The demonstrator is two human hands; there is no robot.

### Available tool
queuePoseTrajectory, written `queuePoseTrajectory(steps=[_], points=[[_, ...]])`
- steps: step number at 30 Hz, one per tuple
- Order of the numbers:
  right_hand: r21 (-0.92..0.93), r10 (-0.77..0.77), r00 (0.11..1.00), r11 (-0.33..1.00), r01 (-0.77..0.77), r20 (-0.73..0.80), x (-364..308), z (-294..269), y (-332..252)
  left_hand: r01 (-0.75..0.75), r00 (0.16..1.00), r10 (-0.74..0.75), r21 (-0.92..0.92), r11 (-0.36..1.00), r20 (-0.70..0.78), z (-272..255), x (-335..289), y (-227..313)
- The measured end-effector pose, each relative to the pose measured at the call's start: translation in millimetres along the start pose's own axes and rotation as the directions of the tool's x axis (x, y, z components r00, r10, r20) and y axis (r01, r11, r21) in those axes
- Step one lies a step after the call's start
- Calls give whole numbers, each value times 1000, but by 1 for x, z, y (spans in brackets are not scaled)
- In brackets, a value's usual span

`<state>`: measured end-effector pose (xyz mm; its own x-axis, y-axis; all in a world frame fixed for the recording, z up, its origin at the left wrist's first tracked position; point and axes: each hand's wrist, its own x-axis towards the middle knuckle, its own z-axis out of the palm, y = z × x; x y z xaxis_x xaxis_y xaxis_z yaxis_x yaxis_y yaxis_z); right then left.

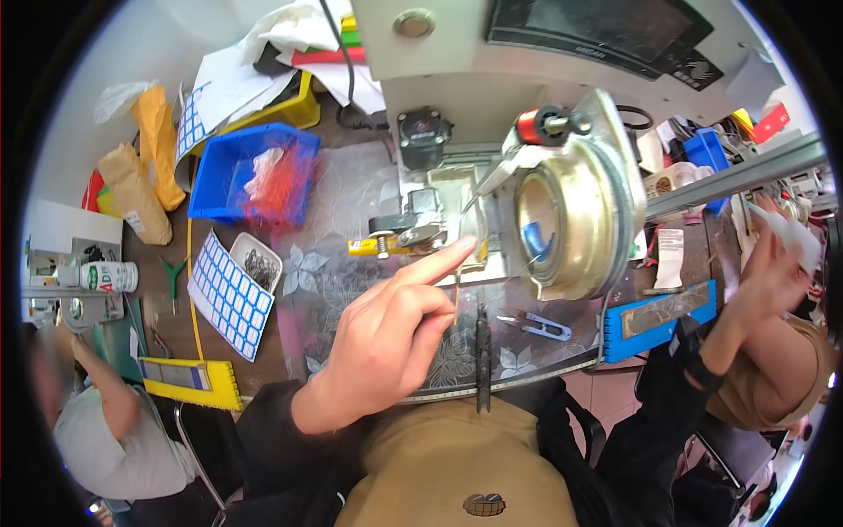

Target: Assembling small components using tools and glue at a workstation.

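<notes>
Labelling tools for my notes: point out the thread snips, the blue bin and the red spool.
thread snips (537, 327), head view, on the blades' pivot.
blue bin (211, 167), head view, on its left wall.
red spool (529, 126), head view, on the wound thread.

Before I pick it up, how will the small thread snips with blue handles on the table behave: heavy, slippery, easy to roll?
The thread snips look small and thin, so probably light. They lie flat on the glossy patterned table cover, so they would likely slide rather than roll. The pointed metal blades suggest gripping by the blue handles.
</notes>
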<state>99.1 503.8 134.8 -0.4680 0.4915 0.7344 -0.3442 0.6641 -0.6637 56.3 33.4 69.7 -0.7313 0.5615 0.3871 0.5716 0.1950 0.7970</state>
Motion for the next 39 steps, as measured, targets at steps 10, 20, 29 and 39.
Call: queuePoseTrajectory(steps=[10, 20, 29, 39], points=[[693, -237, 677, 467, -549, 696, -84, 98, -134, -14, 999, 15, 15, 1000, -30, -1, -3, -6], [738, -506, 554, 571, -360, 662, -111, 159, -130, -44, 999, 43, -12, 999, -16, -3, -4, -9], [739, -594, 481, 645, -196, 645, -113, 162, -126, -59, 998, 58, -31, 998, -11, -3, -2, -9], [623, -509, 383, 729, -285, 771, -105, 150, -138, -62, 998, 61, -45, 997, -11, -1, -1, -9]])
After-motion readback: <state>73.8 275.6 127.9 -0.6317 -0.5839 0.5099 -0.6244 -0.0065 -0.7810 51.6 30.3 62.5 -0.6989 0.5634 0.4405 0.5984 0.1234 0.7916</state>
